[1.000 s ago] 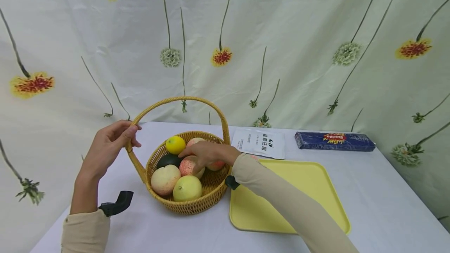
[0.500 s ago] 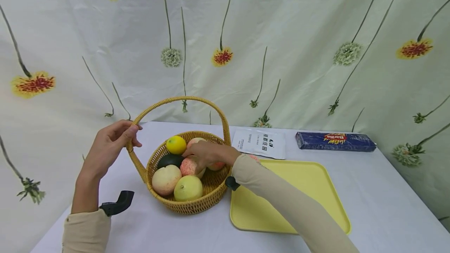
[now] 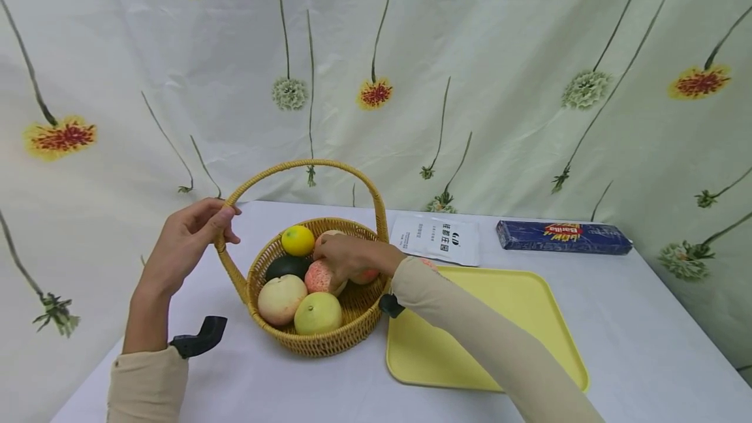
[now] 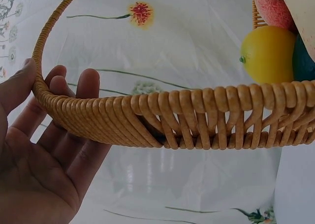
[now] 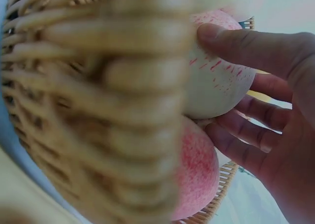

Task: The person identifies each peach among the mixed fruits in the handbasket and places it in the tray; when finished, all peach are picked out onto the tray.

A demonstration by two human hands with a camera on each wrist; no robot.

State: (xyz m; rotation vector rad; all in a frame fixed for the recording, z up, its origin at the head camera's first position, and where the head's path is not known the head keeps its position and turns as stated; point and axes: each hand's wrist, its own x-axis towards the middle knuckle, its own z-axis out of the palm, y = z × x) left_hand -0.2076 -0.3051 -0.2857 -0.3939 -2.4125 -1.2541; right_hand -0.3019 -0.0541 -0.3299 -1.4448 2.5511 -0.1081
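Observation:
My left hand (image 3: 182, 240) grips the left side of the handle (image 3: 308, 162) of a wicker basket (image 3: 320, 344), thumb on one side and fingers on the other. Inside the basket, my right hand (image 3: 352, 256) holds a pink-speckled peach (image 5: 216, 91), its thumb pressed to one side and its fingers around the far side. A redder peach (image 5: 199, 172) lies against those fingers. Around them sit a lemon (image 3: 297, 240), a dark green fruit (image 3: 286, 267), a pale peach (image 3: 281, 300) and a yellow-green round fruit (image 3: 318, 314). Another peach (image 3: 328, 234) is partly hidden behind the right hand.
A yellow tray (image 3: 499, 292) lies right of the basket, under the right forearm. Behind it are a white packet (image 3: 436, 239) and a blue Barilla box (image 3: 564, 238). A flowered curtain (image 3: 470, 83) hangs along the table's back edge.
My right hand's fingers have drawn back a little from the dark green fruit and closed in around the speckled peach. The left hand keeps its grip; the head view has shifted slightly.

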